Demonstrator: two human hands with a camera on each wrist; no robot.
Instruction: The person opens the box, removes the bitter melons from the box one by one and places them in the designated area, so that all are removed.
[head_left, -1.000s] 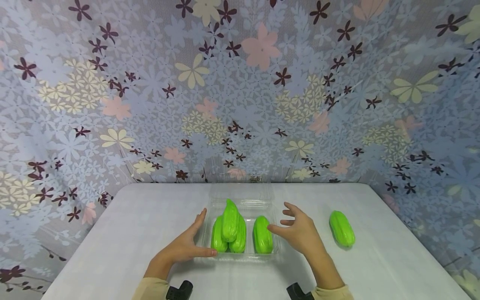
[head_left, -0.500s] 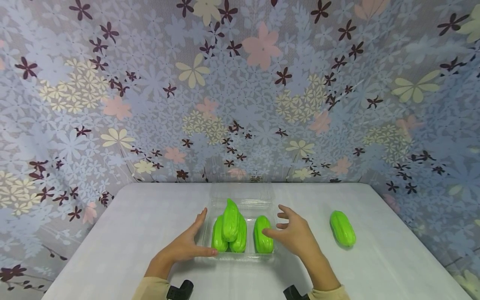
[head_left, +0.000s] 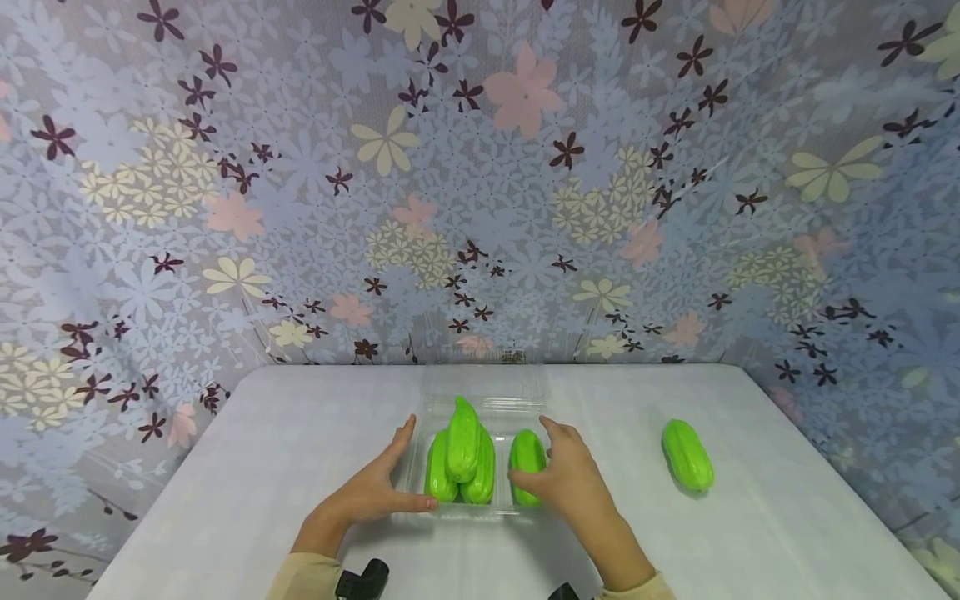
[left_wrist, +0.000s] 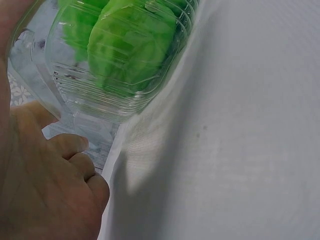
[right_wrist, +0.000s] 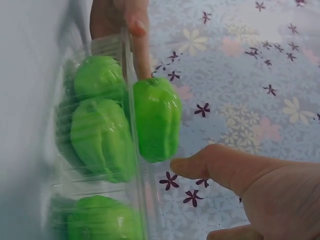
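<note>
A clear plastic container [head_left: 495,511] sits on the white table, its lid [head_left: 487,383] raised at the back. Inside lie bright green, ribbed, gourd-shaped vegetables: a left pair [head_left: 439,483] with a third [head_left: 462,442] on top, its tip upright, and a single one [head_left: 528,454] at the right. My left hand [head_left: 367,493] rests at the container's front-left corner, thumb along the front rim, fingers along the left side. Over the single vegetable, my right hand [head_left: 566,479] is spread, thumb and fingers apart. The right wrist view shows its thumb [right_wrist: 205,162] in the air, above the container's rim.
Another green vegetable [head_left: 687,456] lies on the white tabletop [head_left: 757,517], well to the right of the container. Behind the table hangs a flower-patterned cloth [head_left: 480,208], close to the raised lid.
My right hand has moved left, from the container's right side to over the single vegetable, its fingers drawing somewhat nearer. The left hand, container and vegetables have stayed put.
</note>
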